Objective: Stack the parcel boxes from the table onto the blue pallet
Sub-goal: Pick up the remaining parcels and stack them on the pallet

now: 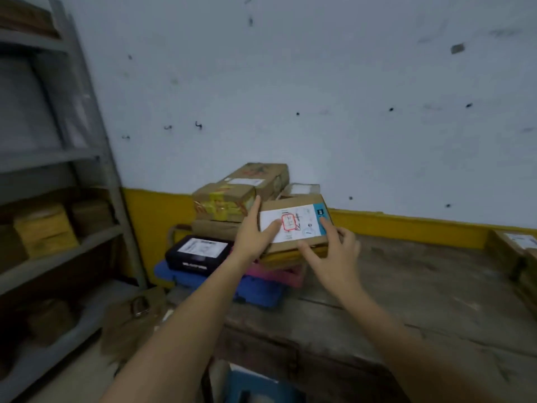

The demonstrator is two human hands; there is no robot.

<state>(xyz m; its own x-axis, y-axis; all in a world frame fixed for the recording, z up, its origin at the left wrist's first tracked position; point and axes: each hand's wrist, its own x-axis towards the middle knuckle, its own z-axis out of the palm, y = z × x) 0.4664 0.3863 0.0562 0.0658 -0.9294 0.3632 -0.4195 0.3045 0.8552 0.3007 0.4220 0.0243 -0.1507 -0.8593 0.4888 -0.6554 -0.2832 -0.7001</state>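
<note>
cardboard, stiff, probably light: my left hand [252,237] and right hand [334,254] rest straight-fingered on the labelled box [292,203], clasping nothing; best held by its short ends.

Grey shelving [58,158] stands left; a brown bag [130,318], perhaps canvas, lies beside it.

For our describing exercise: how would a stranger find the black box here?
Start at the grey shelves on the left, then look right to the blue pallet. The black box lies on its left side, beside the stacked brown boxes; it alone is black, with a white label on top.
</note>
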